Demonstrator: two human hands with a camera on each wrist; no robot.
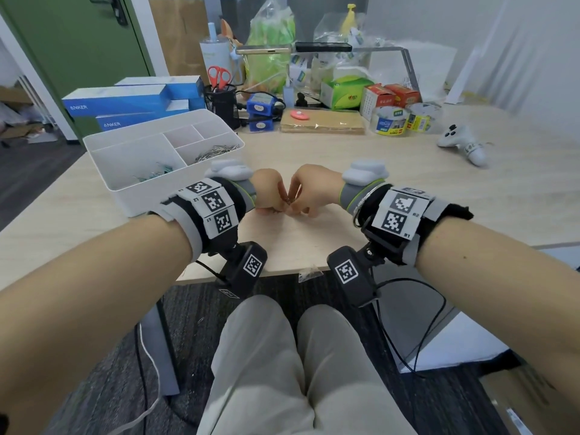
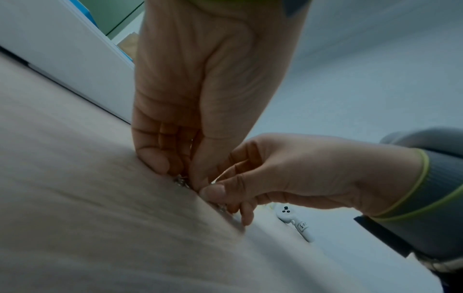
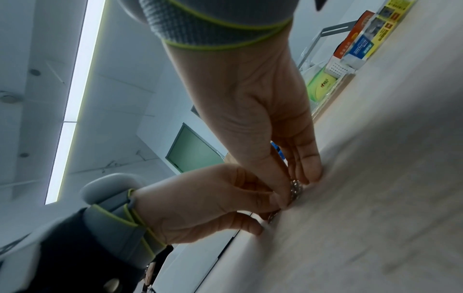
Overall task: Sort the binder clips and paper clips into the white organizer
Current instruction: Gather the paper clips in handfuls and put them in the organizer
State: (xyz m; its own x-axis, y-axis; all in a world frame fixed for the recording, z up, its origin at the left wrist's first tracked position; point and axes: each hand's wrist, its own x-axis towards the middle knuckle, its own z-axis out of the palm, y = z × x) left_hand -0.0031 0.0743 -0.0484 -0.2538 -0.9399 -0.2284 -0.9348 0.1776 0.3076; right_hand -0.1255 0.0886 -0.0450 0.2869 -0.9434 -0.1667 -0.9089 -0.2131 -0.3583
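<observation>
Both hands are down on the table (image 1: 408,183) right in front of the person, working a small bunch of metal clips (image 1: 287,200). The left hand (image 1: 268,191) has its fingers curled in with the tips pressed to the wood, and the right hand (image 1: 309,191) has thumb and forefinger pinched together right at the same spot. The clips are tiny and mostly buried under fingertips, so it looks like paper clips being gathered or pulled apart, but the wrist views are too blurry to be sure which kind they are.

The white organizer (image 1: 119,186) sits just to the left of the left hand. 1 front compartment already has a pile of silver paper clips (image 1: 215,151), and the big left compartment holds a few bluish-green binder clips (image 1: 157,174).

So the person is probably mid-pickup on some of the last loose pieces. The next move calls for a firm pinch so nothing slides on the smooth top, then a short lift left over the organizer wall and a drop into the matching compartment.
</observation>
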